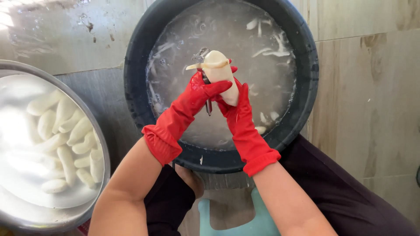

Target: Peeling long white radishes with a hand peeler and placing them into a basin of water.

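Seen from above, a person sits on a pale teal plastic stool [258, 220], with both forearms reaching forward over a tiled floor.

At the far left stands one wide, round, shiny metal basin [26, 218], cut off by the picture's edge. It holds cloudy water and a heap of peeled white root pieces [65, 144], each long and rounded. Roughly fifteen show; glare off the water hides any others.

To the right of it, in the middle, is one large, round, dark grey plastic tub [306, 83] filled with murky, bubbly water. Many thin white peel strips [271, 48] float in it, too many and too tangled to count.

Above the tub's centre, the two hands meet, both in red rubber gloves with rolled cuffs. The left hand [199, 89] is closed around the handle of one small metal peeler [202, 65], whose blade end lies against the top of the root. The right hand [234, 102] is wrapped from below around one thick, white, partly peeled root [221, 72], held upright over the water, its rounded top free of the fingers. A pale curl of peel [205, 65] hangs off the root near the blade.

At the right, beige floor tiles [372, 87] and a dark trouser leg [345, 192] fill the frame. No labels or packages are seen.
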